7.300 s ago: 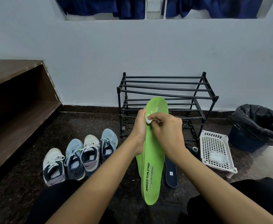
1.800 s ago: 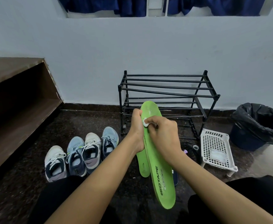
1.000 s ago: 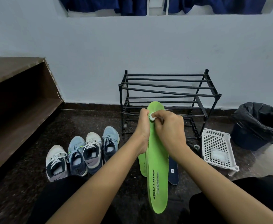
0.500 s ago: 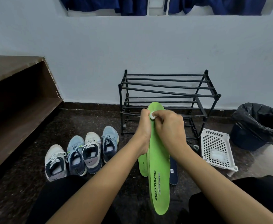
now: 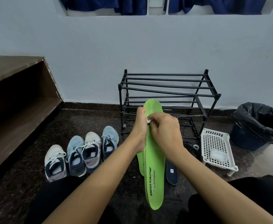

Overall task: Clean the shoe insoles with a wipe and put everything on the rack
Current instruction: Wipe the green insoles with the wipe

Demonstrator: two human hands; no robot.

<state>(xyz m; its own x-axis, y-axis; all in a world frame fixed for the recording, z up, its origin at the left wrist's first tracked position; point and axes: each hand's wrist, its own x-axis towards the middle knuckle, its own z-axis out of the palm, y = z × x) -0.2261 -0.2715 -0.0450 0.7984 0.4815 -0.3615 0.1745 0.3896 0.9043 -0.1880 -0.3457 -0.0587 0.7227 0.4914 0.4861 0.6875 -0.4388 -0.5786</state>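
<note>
My left hand (image 5: 139,126) grips the left edge of a bright green insole (image 5: 154,172) held upright before me, toe end up. My right hand (image 5: 164,130) pinches a small white wipe (image 5: 148,119) against the insole's upper part. A second green insole (image 5: 139,164) lies on the floor behind it, mostly hidden. A dark blue insole (image 5: 171,173) lies on the floor to the right. The black metal shoe rack (image 5: 164,94) stands empty against the wall behind my hands.
Several sneakers (image 5: 80,154) are lined up on the dark floor at the left. A white perforated basket (image 5: 216,147) with a packet in it sits at the right, next to a bin with a black liner (image 5: 260,123). A brown wooden shelf (image 5: 16,97) runs along the left.
The insole has tilted slightly and my right hand has rubbed the wipe around the toe area, ending a little lower on it. Both hands keep their hold.
</note>
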